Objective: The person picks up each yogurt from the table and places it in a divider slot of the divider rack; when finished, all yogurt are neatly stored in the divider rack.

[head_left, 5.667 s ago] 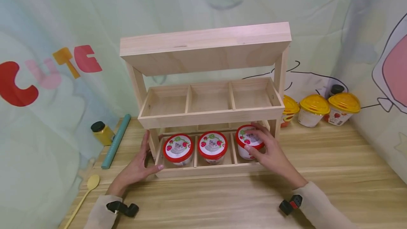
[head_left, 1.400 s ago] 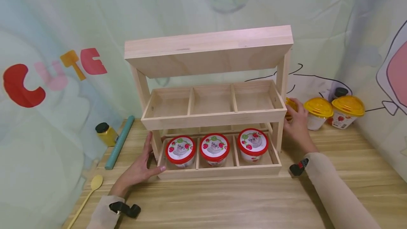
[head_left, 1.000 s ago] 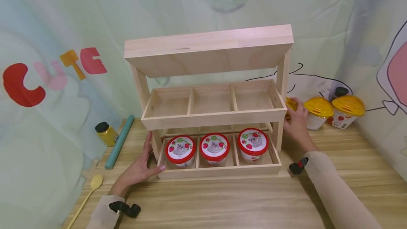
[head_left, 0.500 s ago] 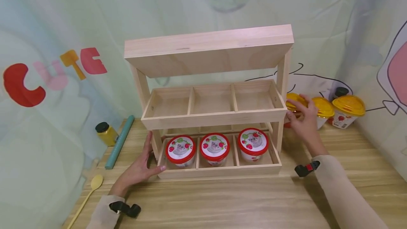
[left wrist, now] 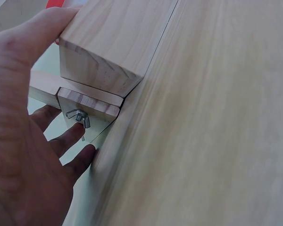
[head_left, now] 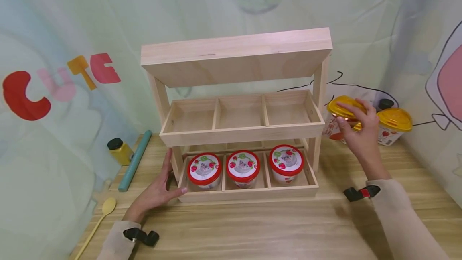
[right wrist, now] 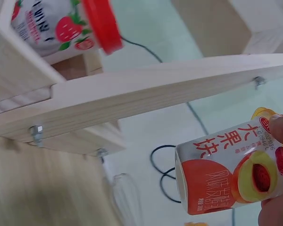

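My right hand (head_left: 364, 137) holds a yellow-lidded yogurt cup (head_left: 334, 127) by its lid, to the right of the three-tier wooden rack (head_left: 242, 131). In the right wrist view this cup (right wrist: 231, 169) shows an orange fruit label, with fingers (right wrist: 280, 129) at the lid end. My left hand (head_left: 155, 193) grips the rack's lower left corner, thumb on the front and fingers round the side post. The left wrist view shows those fingers near a wing nut (left wrist: 79, 117). In the bottom tier stand three red-lidded cups, left (head_left: 204, 168), middle (head_left: 243, 166) and right (head_left: 286, 163), one per compartment.
Another yellow-lidded cup (head_left: 395, 121) stands at the back right near a black-capped bottle (head_left: 386, 104); one more is mostly hidden behind the right hand. At left lie a yellow jar (head_left: 120, 152), a teal rod (head_left: 135, 161) and a yellow spoon (head_left: 108, 207). The right wrist view shows a whisk (right wrist: 127, 197).
My right hand left the right red-lidded cup, reached behind the rack's right side, and has lifted the yellow-lidded yogurt cup up and rightward. My left hand has stayed at the rack's corner.
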The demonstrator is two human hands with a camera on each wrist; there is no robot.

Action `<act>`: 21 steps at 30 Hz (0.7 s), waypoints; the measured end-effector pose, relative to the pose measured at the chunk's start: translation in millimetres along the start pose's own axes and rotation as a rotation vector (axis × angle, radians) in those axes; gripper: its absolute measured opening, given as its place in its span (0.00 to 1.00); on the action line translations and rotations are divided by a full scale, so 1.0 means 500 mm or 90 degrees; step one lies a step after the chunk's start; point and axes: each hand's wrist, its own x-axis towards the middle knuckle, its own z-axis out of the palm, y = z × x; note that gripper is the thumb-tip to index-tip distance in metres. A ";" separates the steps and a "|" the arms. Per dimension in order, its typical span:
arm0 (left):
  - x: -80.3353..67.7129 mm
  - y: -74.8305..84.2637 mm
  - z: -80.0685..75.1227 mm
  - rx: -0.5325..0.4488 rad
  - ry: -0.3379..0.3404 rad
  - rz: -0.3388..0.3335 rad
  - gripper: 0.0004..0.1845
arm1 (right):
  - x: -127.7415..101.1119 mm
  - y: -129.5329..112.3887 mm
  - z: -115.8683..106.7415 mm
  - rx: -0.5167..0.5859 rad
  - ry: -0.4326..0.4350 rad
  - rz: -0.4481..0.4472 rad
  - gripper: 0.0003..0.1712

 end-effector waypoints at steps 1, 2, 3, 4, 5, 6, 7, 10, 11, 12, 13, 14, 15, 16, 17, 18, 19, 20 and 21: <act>0.001 -0.001 0.000 -0.002 0.001 0.002 0.75 | 0.000 -0.004 -0.005 -0.001 0.004 -0.002 0.21; 0.001 -0.001 0.000 -0.003 0.002 0.002 0.75 | 0.000 -0.008 -0.010 0.000 0.008 -0.002 0.21; 0.001 -0.001 0.000 -0.002 0.002 0.003 0.75 | 0.000 -0.014 -0.015 0.004 0.012 -0.004 0.21; 0.001 -0.001 0.000 -0.003 0.002 0.003 0.75 | 0.000 -0.019 -0.020 0.007 0.015 -0.004 0.21; 0.001 -0.001 0.000 -0.001 0.002 0.003 0.75 | 0.000 -0.026 -0.026 0.010 0.017 -0.006 0.21; 0.002 -0.002 0.000 -0.002 0.002 0.002 0.75 | 0.001 -0.032 -0.032 0.016 0.020 -0.008 0.21; 0.001 -0.002 0.000 0.000 0.002 0.001 0.75 | 0.001 -0.038 -0.037 0.021 0.023 -0.011 0.21; 0.001 -0.004 0.000 0.003 0.002 -0.001 0.75 | 0.004 -0.057 -0.053 0.033 0.032 -0.018 0.22; 0.001 -0.005 0.000 0.005 0.003 -0.002 0.74 | 0.005 -0.064 -0.057 0.034 0.031 -0.017 0.22; 0.001 -0.005 0.000 0.006 0.003 -0.003 0.74 | 0.006 -0.070 -0.062 0.037 0.033 -0.017 0.22; 0.000 -0.006 0.001 0.007 0.003 -0.003 0.74 | 0.008 -0.078 -0.068 0.038 0.033 -0.018 0.22; 0.000 -0.006 0.001 0.009 0.002 -0.003 0.74 | 0.009 -0.085 -0.073 0.037 0.033 -0.018 0.23; 0.000 -0.006 0.001 0.009 0.003 -0.004 0.74 | 0.010 -0.092 -0.078 0.032 0.034 -0.019 0.23; 0.000 -0.006 0.001 0.011 0.003 -0.005 0.74 | 0.011 -0.100 -0.083 0.033 0.035 -0.021 0.23; 0.000 -0.006 0.001 0.011 0.003 -0.005 0.74 | 0.011 -0.107 -0.089 0.035 0.036 -0.026 0.23; 0.000 -0.005 0.001 0.011 0.003 -0.006 0.74 | 0.012 -0.114 -0.095 0.041 0.040 -0.035 0.23; 0.000 -0.005 0.001 0.009 0.003 -0.006 0.74 | 0.013 -0.121 -0.100 0.042 0.042 -0.043 0.23; 0.000 -0.005 0.001 0.008 0.002 -0.006 0.74 | 0.013 -0.128 -0.105 0.044 0.044 -0.052 0.23; 0.000 -0.004 0.001 0.006 0.003 -0.007 0.74 | 0.013 -0.134 -0.110 0.047 0.045 -0.059 0.23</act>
